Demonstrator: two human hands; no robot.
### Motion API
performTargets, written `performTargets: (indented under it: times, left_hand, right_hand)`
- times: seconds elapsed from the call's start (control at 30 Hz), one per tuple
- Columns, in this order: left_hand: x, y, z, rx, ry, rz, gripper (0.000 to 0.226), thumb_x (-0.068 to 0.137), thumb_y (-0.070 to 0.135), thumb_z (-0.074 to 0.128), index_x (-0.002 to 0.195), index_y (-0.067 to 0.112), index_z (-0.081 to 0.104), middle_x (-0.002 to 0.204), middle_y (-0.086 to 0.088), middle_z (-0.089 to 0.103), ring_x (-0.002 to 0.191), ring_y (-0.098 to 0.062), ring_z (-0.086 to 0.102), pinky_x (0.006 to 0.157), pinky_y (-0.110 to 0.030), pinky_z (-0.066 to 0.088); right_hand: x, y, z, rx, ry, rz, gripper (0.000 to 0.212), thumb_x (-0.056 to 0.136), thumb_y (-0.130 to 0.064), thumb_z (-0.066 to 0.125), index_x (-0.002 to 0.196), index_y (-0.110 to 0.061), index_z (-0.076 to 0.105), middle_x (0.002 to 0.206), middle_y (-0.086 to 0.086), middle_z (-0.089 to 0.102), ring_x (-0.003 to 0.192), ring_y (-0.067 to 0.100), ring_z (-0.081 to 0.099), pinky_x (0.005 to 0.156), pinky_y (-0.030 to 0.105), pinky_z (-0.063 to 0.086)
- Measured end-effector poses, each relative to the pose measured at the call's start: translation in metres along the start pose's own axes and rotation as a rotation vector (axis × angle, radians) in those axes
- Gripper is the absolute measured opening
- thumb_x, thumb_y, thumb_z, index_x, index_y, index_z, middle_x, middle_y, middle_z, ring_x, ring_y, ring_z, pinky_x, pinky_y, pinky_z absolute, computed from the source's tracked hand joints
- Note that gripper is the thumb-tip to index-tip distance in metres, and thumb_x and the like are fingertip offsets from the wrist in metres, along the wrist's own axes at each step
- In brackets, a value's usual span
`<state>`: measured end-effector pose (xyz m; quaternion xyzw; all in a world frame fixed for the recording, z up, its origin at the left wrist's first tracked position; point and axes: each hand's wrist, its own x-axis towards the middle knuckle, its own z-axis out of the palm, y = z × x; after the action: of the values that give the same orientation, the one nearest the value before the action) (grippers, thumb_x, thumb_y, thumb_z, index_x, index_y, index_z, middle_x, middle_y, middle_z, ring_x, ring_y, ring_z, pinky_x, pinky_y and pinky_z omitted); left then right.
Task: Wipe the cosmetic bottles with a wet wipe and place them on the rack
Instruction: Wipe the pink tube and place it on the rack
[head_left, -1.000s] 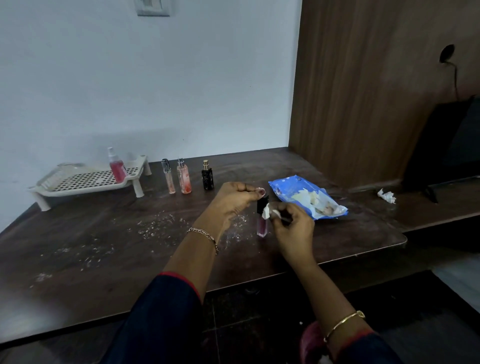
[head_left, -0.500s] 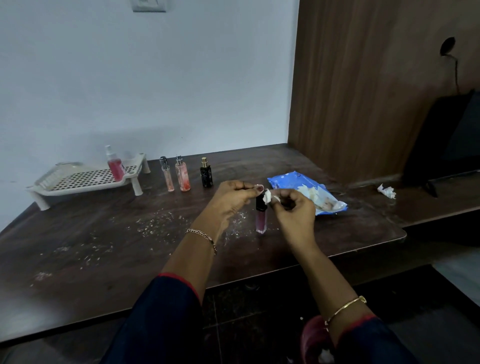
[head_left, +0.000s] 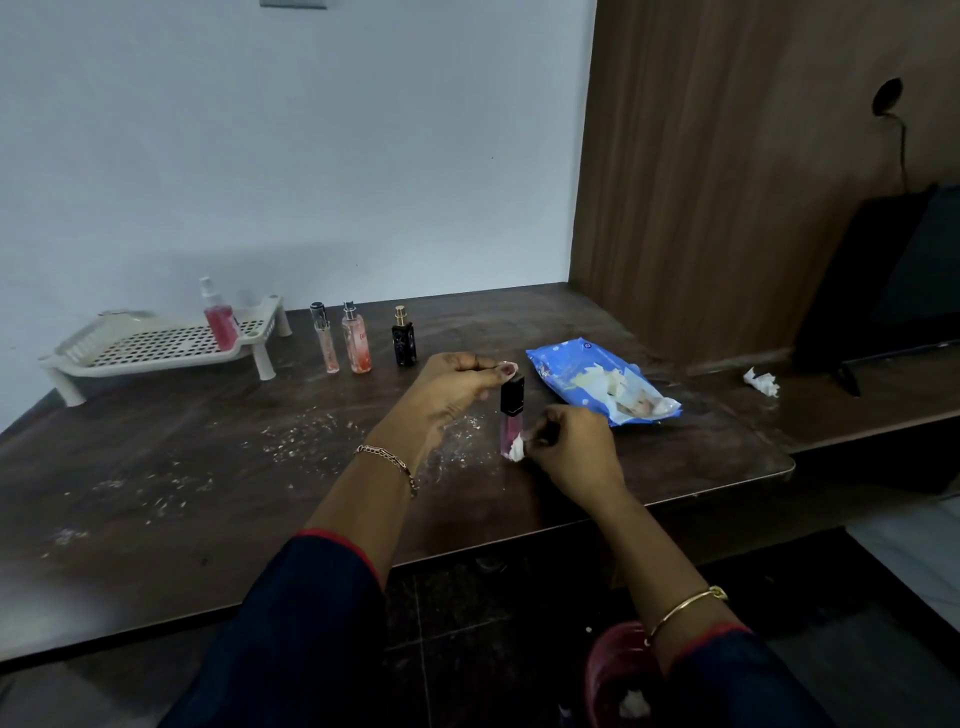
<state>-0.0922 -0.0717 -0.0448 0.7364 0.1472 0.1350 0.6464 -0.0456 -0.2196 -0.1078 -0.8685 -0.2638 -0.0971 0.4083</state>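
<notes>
My left hand (head_left: 457, 384) pinches the black cap of a slim pink bottle (head_left: 511, 415) and holds it upright over the table. My right hand (head_left: 569, 449) pinches a small white wet wipe (head_left: 516, 448) against the bottle's lower end. A white perforated rack (head_left: 156, 345) stands at the back left with a pink spray bottle (head_left: 219, 317) on it. To the right of the rack, a thin clear bottle (head_left: 325, 340), a peach bottle (head_left: 356, 340) and a black bottle (head_left: 403, 340) stand in a row on the table.
A blue wet-wipe pack (head_left: 597, 379) lies open just right of my hands. A crumpled used wipe (head_left: 761, 382) lies on the lower shelf at the right, near a dark screen (head_left: 893, 280). White crumbs are scattered over the dark wooden table (head_left: 208, 467). A wooden panel rises behind.
My right hand has slid the wipe from the bottle's cap down to its lower end. My left hand keeps hold of the cap.
</notes>
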Motion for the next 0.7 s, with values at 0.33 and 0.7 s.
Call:
performTargets:
  times: [0.33,0.7]
  left_hand:
    - [0.001,0.005,-0.002,0.056,-0.029,0.015,0.022,0.077,0.019,0.074,0.094,0.005,0.071,0.106,-0.014,0.07,0.087,-0.013,0.054,0.079,-0.022,0.043]
    - [0.008,0.035,-0.011,0.389,-0.28,0.052,0.027,0.087,0.005,0.06,0.113,0.001,0.063,0.083,0.01,0.069,0.066,0.014,0.059,0.056,0.004,0.039]
  right_hand:
    - [-0.001,-0.004,0.003,0.116,0.088,0.043,0.013,0.068,-0.007,0.07,0.063,-0.014,0.06,0.063,-0.004,0.062,0.061,0.013,0.058,0.062,0.022,0.045]
    - [-0.011,0.0,0.002,0.125,-0.033,0.067,0.008,0.068,-0.009,0.074,0.066,-0.015,0.068,0.068,-0.007,0.068,0.066,0.005,0.062,0.068,0.022,0.05]
